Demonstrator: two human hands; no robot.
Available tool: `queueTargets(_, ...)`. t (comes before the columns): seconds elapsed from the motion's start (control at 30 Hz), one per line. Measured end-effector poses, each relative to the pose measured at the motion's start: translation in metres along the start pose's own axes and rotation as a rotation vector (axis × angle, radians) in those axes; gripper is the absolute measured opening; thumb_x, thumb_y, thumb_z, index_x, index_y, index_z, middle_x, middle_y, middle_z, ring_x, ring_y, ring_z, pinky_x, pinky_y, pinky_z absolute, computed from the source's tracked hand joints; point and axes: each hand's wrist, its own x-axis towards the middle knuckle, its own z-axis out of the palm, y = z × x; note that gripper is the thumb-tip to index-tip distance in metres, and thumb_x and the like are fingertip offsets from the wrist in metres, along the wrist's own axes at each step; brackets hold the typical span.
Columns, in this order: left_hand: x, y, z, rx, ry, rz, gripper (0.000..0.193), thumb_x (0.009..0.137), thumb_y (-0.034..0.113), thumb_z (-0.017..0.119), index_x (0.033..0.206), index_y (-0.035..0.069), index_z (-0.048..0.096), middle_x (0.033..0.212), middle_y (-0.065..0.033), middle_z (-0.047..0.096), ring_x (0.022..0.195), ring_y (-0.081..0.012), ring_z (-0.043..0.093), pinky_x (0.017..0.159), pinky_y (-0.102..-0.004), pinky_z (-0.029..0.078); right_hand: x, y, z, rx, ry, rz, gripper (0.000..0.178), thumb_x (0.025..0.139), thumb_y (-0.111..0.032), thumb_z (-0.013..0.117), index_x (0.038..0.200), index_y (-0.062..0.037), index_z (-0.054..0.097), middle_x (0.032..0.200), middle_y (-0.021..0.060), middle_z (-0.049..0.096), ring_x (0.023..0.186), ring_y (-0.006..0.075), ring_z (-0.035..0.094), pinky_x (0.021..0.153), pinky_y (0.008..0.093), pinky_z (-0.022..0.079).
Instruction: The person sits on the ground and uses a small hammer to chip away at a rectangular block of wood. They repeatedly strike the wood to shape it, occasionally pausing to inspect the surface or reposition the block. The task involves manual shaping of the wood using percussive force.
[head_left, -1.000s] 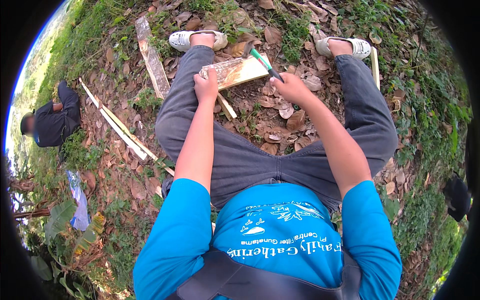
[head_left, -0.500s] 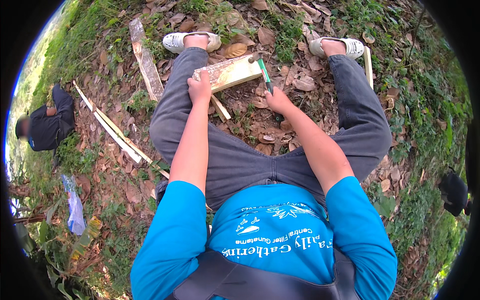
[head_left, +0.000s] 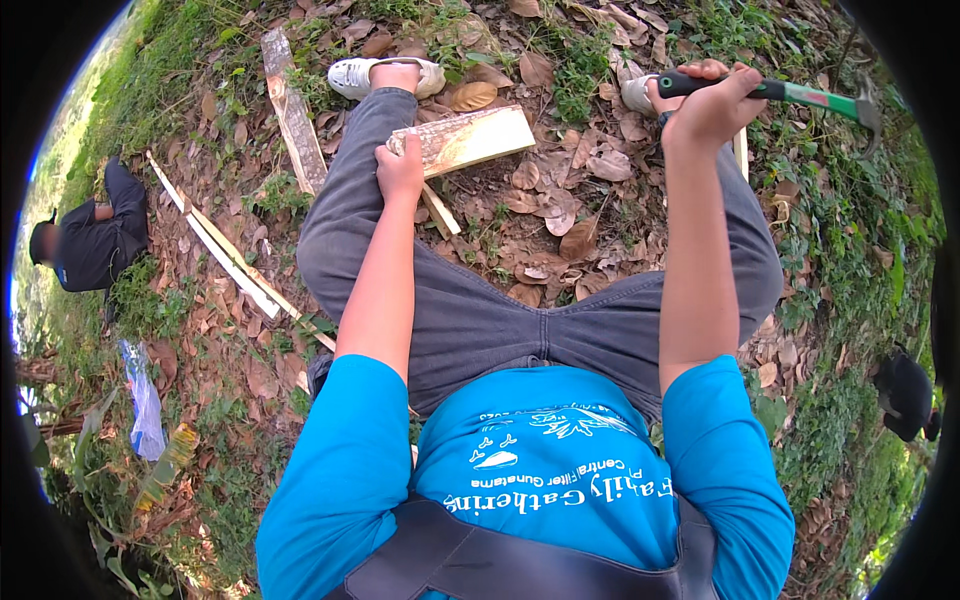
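My left hand (head_left: 401,170) is closed around the near left end of a short wooden board (head_left: 470,140), whose top is part rough bark and part pale bare wood. The board is tilted slightly, its right end free, between my legs. Up at the right, over my right foot, my right hand (head_left: 708,106) grips a claw hammer (head_left: 800,94) by its black and green handle. The hammer's metal head points to the right, well apart from the board. A narrow pale stick (head_left: 441,211) shows from under the board.
A bark-covered plank (head_left: 292,120) lies beyond my left knee. Long split strips (head_left: 225,250) are on the leafy ground to the left, near a plastic bag (head_left: 143,405). Another person (head_left: 95,230) in dark clothes sits at the far left. A black object (head_left: 905,393) is at the far right.
My right hand has lifted the hammer off the board's right end and swung it up and to the right. My left hand still holds the board in nearly the same place.
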Motion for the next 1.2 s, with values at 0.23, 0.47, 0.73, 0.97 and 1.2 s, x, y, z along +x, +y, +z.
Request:
queueTargets(0.23,0.003,0.005,0.003,0.014,-0.006,0.001,0.074,0.087,0.058,0.061,0.116,-0.009,0.050,0.116,-0.0367,0.061,0.113,-0.0485,0.059,0.096,-0.0485,0.045,-0.121,0.141,-0.117,-1.128,-0.977,0.651,0.032,0.099,-0.034,0.053,0.099,-0.0031,0.060,0.074,0.0062,0.062,0.058,0.0150,0.058,0.055,0.0356,0.046)
queueTargets(0.47,0.006,-0.003,0.002,0.013,-0.018,0.005,0.076,0.087,0.060,0.062,0.116,-0.009,0.050,0.115,-0.0344,0.062,0.111,-0.0475,0.060,0.096,-0.0479,0.046,0.001,0.010,-0.046,-0.416,-0.402,0.414,0.029,0.105,-0.031,0.049,0.103,-0.0031,0.057,0.067,-0.0024,0.047,0.056,0.0069,0.045,0.053,0.0227,0.039)
queueTargets(0.73,0.006,-0.006,0.001,-0.005,-0.008,0.022,0.076,0.086,0.061,0.062,0.114,-0.009,0.051,0.115,-0.0342,0.062,0.110,-0.0475,0.060,0.094,-0.0477,0.046,-0.036,0.074,-0.050,-0.271,0.051,0.022,0.031,0.108,-0.031,0.035,0.118,-0.0013,0.036,0.069,0.0051,0.047,0.050,0.0146,0.050,0.053,0.0289,0.048)
queueTargets(0.97,0.003,-0.004,0.006,-0.042,-0.026,0.003,0.076,0.085,0.060,0.065,0.113,-0.010,0.051,0.115,-0.0344,0.062,0.111,-0.0465,0.061,0.095,-0.0462,0.046,-0.110,0.133,-0.117,-0.864,-0.558,0.953,0.038,0.098,-0.039,0.056,0.090,-0.0032,0.064,0.066,0.0034,0.059,0.056,0.0162,0.058,0.054,0.0338,0.048)
queueTargets(1.2,0.005,0.000,0.009,-0.064,-0.038,0.006,0.073,0.085,0.057,0.066,0.115,-0.008,0.051,0.115,-0.0335,0.063,0.111,-0.0450,0.061,0.095,-0.0458,0.046,0.049,-0.037,-0.048,-0.323,-0.226,0.245,0.025,0.104,-0.027,0.049,0.102,-0.0019,0.053,0.068,0.0002,0.048,0.058,0.0091,0.049,0.057,0.0278,0.046)
